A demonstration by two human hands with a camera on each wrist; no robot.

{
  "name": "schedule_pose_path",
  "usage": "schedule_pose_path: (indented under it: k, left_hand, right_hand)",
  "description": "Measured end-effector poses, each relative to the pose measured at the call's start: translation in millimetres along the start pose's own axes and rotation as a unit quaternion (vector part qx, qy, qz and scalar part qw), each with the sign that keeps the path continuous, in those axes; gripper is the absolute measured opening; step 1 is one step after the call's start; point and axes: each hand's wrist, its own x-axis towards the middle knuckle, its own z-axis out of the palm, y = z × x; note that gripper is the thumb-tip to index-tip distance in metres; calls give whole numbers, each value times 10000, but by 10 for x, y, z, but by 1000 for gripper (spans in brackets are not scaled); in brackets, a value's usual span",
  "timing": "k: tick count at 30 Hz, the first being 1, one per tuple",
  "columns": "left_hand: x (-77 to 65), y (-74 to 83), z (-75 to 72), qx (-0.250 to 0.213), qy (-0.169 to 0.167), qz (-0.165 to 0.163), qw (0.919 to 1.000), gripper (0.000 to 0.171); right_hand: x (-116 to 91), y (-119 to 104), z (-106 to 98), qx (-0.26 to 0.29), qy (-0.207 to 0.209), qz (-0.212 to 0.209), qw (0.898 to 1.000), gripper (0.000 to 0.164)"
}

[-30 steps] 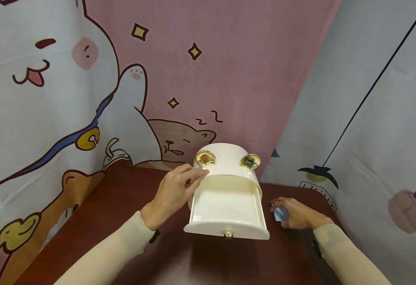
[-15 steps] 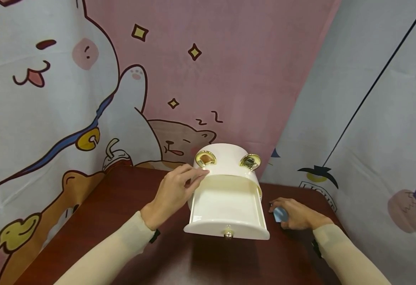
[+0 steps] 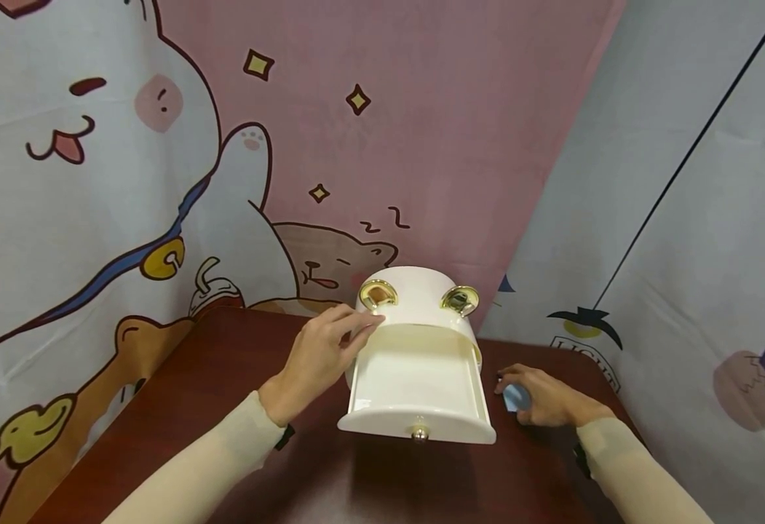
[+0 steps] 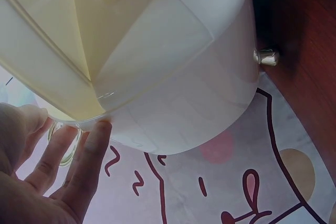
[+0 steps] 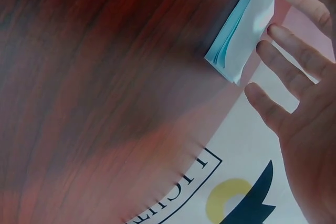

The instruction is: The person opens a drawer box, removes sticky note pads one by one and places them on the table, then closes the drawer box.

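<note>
A glossy white cabinet with two round gold-rimmed ornaments stands on the table, its drawer pulled far out, with a bare interior and a gold knob. My left hand rests its fingertips on the upper left of the cabinet's front. In the left wrist view the extended fingers touch the rim above the drawer. To the right of the cabinet, my right hand pinches a light blue paper pad by one end between thumb and index finger. The other fingers are spread beside it.
Both things are on a dark red-brown wooden table. Close behind it hangs a cloth backdrop printed with cartoon animals, and a pale cloth borders the table on the right. The drawer front overhangs the table, casting a shadow.
The head view has tipped slightly, so everything sits a little lower in it. Both hands, the drawer and the blue paper pad stay as they were.
</note>
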Motion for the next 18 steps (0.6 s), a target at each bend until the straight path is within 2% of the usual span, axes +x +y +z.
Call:
schedule_pose_path:
  k: [7, 13, 18]
  left_hand:
    - [-2, 9, 3, 38, -4, -13, 10000, 23]
    - [0, 17, 2, 99, 73, 18, 9999, 22]
    - [-2, 15, 8, 113, 80, -6, 9999, 21]
  right_hand:
    - [-37, -12, -6, 28, 111, 35, 9999, 54]
    - [-60, -31, -25, -142, 567, -135, 9982, 54]
    - [-94, -122, -68, -376, 949, -88, 9947, 50]
